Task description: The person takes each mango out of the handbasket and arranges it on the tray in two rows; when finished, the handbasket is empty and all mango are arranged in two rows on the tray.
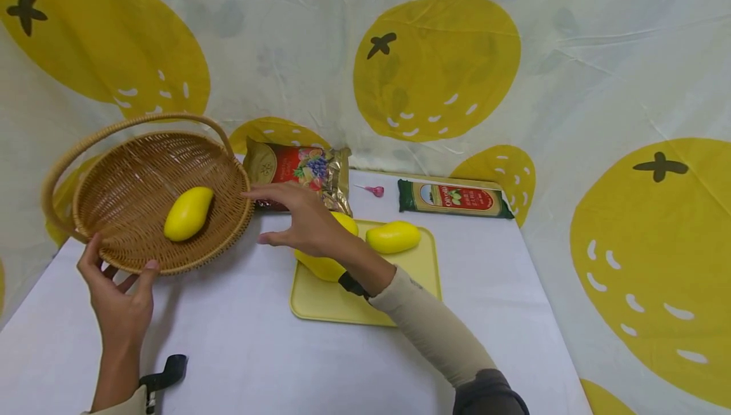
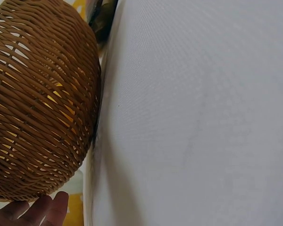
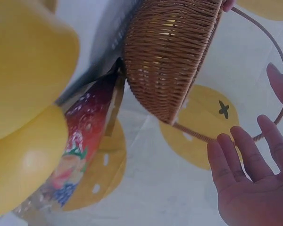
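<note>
My left hand grips the near rim of a wicker basket, thumb on the rim and fingers beneath it. The basket is tilted so that its inside faces me, and a yellow mango lies in it. My right hand is spread close to the basket's right rim, thumb and fingers apart, holding nothing. Under that arm is a yellow tray with a mango at its back and more yellow fruit partly hidden by the hand. In the right wrist view the basket stands apart from the fingers.
Behind the tray lies a shiny red and gold food bag. A green-ended package is at the back right, with a small pink object between the two. Patterned cloth hangs behind the white table.
</note>
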Available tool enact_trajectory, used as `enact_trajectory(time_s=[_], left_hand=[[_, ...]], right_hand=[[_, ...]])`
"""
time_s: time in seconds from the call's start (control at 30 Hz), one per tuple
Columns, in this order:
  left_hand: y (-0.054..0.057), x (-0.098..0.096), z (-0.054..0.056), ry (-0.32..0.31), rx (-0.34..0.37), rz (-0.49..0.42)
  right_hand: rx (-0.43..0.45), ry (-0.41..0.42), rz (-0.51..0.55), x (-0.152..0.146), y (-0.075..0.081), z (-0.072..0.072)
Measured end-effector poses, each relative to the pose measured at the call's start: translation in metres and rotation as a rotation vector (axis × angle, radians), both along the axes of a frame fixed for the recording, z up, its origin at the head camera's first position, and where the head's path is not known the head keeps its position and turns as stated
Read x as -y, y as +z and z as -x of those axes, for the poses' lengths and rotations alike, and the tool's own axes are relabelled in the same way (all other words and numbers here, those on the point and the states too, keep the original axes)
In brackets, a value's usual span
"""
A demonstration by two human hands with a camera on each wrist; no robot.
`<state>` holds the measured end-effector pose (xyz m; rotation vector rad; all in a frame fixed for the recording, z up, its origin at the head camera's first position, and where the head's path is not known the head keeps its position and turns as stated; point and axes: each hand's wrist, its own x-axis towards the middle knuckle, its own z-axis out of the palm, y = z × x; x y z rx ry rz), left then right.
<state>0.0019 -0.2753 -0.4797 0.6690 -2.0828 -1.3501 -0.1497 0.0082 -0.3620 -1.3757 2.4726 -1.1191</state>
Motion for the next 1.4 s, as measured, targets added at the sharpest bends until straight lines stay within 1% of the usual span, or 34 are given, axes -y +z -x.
enact_trajectory(time_s=[0.1, 0.3, 0.43, 0.57, 0.67, 0.77, 0.93, 1.07, 1.17, 1.3, 1.4], left_hand=[[0.0, 0.0, -0.001, 0.002, 0.001, -0.004], [-0.001, 0.0, 0.0, 0.0, -0.004, -0.012], [-0.002, 0.001, 0.001, 0.001, -0.004, -0.015], [-0.003, 0.002, 0.001, -0.009, -0.018, 0.004], [-0.003, 0.002, 0.001, -0.015, -0.025, 0.017], [-0.003, 0.002, 0.001, -0.009, -0.019, 0.014], [-0.003, 0.001, 0.001, -0.004, -0.019, 0.002], [-0.003, 0.001, 0.002, -0.009, -0.029, -0.003], [-0.003, 0.001, 0.001, -0.011, -0.031, -0.002], [-0.003, 0.001, 0.0, -0.012, -0.026, 0.003], [-0.003, 0.001, 0.0, -0.011, -0.025, 0.005]], right_hand=[[-0.009, 0.018, 0.004, 0.013, -0.001, 0.003], [0.007, 0.043, -0.004, 0.037, -0.003, 0.009], [-0.016, 0.067, -0.019, 0.053, -0.003, 0.012], [-0.017, 0.101, -0.027, 0.069, -0.006, 0.018], [-0.017, 0.106, -0.05, 0.082, -0.009, 0.021], [-0.022, 0.103, -0.086, 0.093, -0.013, 0.023], [0.018, 0.107, -0.129, 0.11, -0.018, 0.025], [0.034, 0.091, -0.186, 0.12, -0.019, 0.027], [0.021, 0.083, -0.237, 0.128, -0.021, 0.029], [0.004, 0.102, -0.297, 0.139, -0.025, 0.033], [0.013, 0.114, -0.338, 0.147, -0.028, 0.037]])
